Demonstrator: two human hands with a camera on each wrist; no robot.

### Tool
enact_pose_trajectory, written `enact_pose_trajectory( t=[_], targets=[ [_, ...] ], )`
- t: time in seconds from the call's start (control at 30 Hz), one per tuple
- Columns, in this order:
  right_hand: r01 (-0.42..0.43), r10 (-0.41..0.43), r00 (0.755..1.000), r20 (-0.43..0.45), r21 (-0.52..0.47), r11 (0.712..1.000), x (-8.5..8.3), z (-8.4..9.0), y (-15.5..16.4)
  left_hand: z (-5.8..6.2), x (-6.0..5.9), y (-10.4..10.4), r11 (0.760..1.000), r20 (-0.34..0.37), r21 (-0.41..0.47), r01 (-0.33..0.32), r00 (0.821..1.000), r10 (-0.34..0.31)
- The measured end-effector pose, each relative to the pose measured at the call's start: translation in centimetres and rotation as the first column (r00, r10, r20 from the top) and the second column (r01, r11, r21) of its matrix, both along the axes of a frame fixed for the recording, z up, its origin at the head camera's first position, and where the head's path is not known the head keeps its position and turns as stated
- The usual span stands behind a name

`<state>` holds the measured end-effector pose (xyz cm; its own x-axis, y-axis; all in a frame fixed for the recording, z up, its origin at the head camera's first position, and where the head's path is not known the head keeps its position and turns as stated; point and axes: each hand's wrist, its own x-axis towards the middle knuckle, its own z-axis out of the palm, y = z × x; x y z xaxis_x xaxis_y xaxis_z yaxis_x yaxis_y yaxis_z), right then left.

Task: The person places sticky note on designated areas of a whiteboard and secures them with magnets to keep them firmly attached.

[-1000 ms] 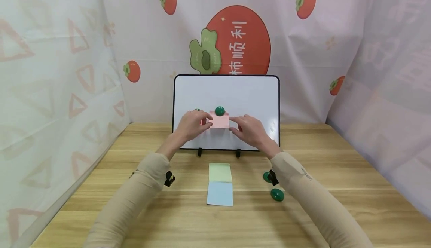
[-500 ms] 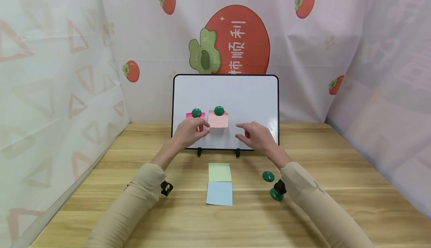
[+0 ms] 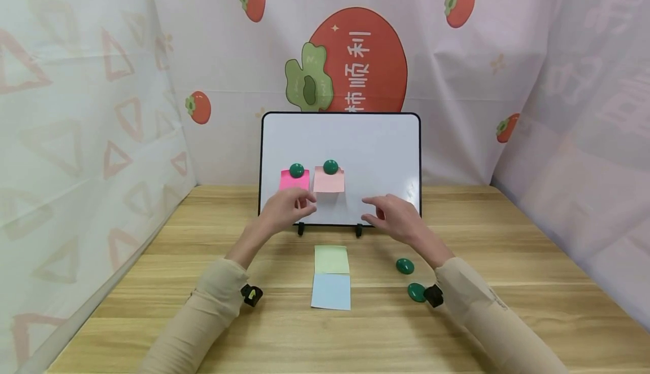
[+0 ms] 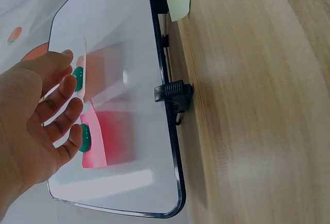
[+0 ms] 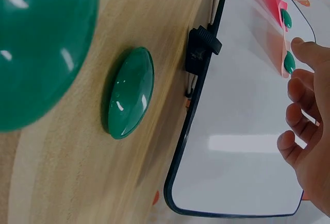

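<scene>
Whiteboard point(image 3: 376, 143): stands upright on two black clip feet at the back of the wooden table point(image 3: 508, 261), black frame.

Hot-pink note point(image 3: 294, 181): on the board, lower left area, pinned at its top edge by a green magnet point(image 3: 297, 170).

Pale pink note point(image 3: 328, 181): just beside the hot-pink one, to its right, pinned at its top edge by a second green magnet point(image 3: 330, 166).

Left hand point(image 3: 286, 209): held in front of the board's lower left part, just below the two notes. Fingers relaxed and slightly spread, holding nothing (the left wrist view shows the palm open toward the board, fingertips close to the notes; whether they touch cannot be told).

Right hand point(image 3: 396, 216): held in front of the board's lower right part, apart from the notes. Fingers loose, lightly bent, index extended toward the left; it holds nothing.

Green note point(image 3: 332, 259): flat on the table, in front of the board, between the two forearms.

Blue note point(image 3: 332, 291): flat on the table, touching the near edge of the green note.

Loose magnets, two, green domes: one point(image 3: 404, 265) on the table right of the green note, the other point(image 3: 416, 292) nearer the person, beside the right wrist.

Backdrop point(image 3: 355, 58): pale cloth printed with persimmons, behind the board.
</scene>
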<state>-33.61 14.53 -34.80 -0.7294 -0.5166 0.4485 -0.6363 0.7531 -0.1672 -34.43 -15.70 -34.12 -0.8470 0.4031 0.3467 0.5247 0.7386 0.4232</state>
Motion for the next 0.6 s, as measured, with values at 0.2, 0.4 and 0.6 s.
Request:
enact_pose_trajectory(
  t=[0.2,0.4,0.6],
  targets=[
    [-0.003,0.003,1.0,0.012,-0.014,1.0,0.8,-0.4,0.9,-0.6,0.5,-0.4,1.0,0.027,-0.004,0.003,1.0,-0.002],
    [-0.002,0.002,1.0,0.019,-0.007,1.0,1.4,-0.7,1.4,-0.9,1.2,-0.9,1.0,0.047,-0.016,0.0,0.999,0.001],
    [-0.02,0.02,0.999,0.045,0.001,1.0,2.1,-0.7,2.0,-1.2,1.9,-1.3,0.999,0.061,-0.036,0.008,0.998,-0.006]
  ],
)
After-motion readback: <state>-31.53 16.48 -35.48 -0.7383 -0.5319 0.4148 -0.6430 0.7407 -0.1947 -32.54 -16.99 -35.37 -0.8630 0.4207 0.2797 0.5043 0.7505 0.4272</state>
